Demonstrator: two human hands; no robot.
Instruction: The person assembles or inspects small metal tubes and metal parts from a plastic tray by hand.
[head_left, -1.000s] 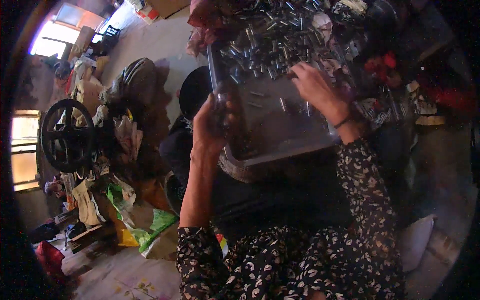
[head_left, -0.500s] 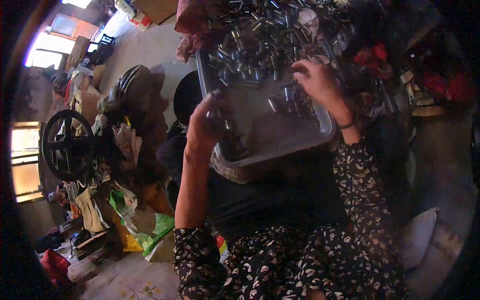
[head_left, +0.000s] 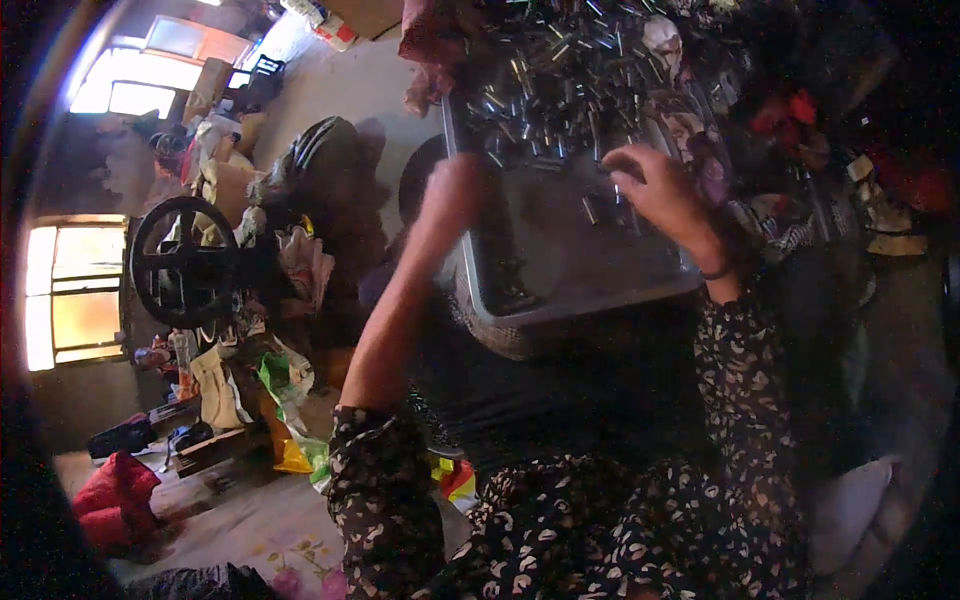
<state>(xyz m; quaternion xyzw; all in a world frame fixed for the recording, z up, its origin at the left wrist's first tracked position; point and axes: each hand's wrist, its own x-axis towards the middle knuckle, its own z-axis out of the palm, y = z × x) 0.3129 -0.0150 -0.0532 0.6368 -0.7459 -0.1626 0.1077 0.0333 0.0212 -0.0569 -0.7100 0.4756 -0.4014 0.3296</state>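
Note:
A grey rectangular tray [head_left: 590,308] lies in front of me, heaped at its far part with many small shiny metal cylinders [head_left: 560,95]. Over its left rim is my left hand [head_left: 455,195], smeared by motion, so its fingers cannot be made out. My right hand [head_left: 665,195] is above the right side of the tray, fingers curled toward the thumb around something dark and too small to name. Just below those fingers, a few loose cylinders [head_left: 589,209] lie on the tray's nearer floor, apart from the heap.
Reddish cloth [head_left: 428,55] hangs at the tray's far left corner. To the left stand a dark handwheel [head_left: 185,262], a dark bundle [head_left: 325,155] and a green-and-white sack [head_left: 290,385]. A red sack [head_left: 118,500] lies lower left. Assorted cloths [head_left: 790,120] are piled right of the tray.
The whole view has shifted, with the scene sliding right. Relative to the tray, my left hand has moved farther away along the left rim; my right hand has come slightly nearer and left.

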